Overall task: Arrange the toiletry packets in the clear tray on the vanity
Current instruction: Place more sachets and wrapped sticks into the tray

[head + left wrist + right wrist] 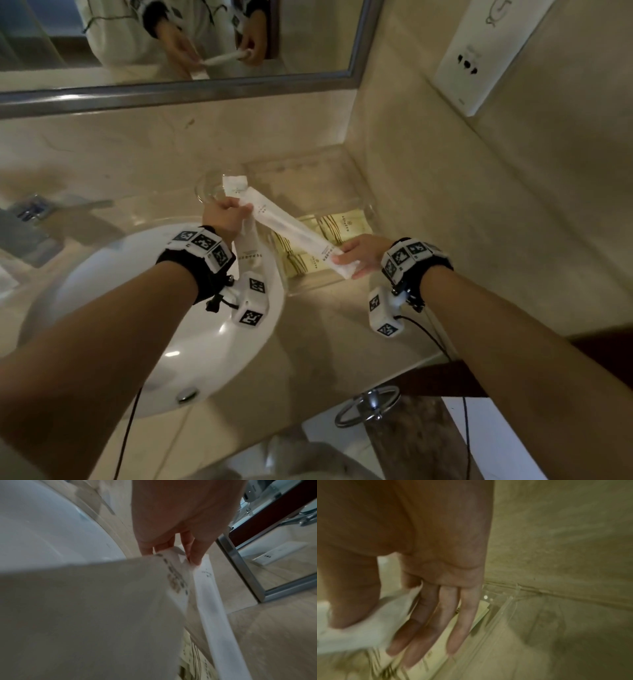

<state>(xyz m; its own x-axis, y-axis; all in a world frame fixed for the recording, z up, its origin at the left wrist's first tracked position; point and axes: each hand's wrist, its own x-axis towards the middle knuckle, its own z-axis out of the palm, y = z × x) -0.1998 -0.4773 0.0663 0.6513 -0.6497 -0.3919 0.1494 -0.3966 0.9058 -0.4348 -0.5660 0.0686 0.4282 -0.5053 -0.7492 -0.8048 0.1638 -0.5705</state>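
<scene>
A long white toiletry packet [291, 228] stretches slantwise above the clear tray [322, 285] on the beige vanity. My left hand [236, 209] grips its far end together with a second white packet [249, 247] that hangs down from the fist. My right hand [346, 263] pinches the near end between thumb and forefinger. In the left wrist view the hanging packet [85, 615] fills the foreground beside the long packet [214, 608]. In the right wrist view the thumb presses the white packet [359, 628] and the other fingers [462, 622] lie straight over the tray. Yellow striped packets [339, 226] lie flat in it.
A white sink basin [154, 308] sits left of the tray, with a faucet [34, 212] at its far left. A round clear dish [207, 188] stands behind my left hand. The marble side wall [479, 222] bounds the tray's right; a mirror [171, 51] and socket panel [479, 61] hang above.
</scene>
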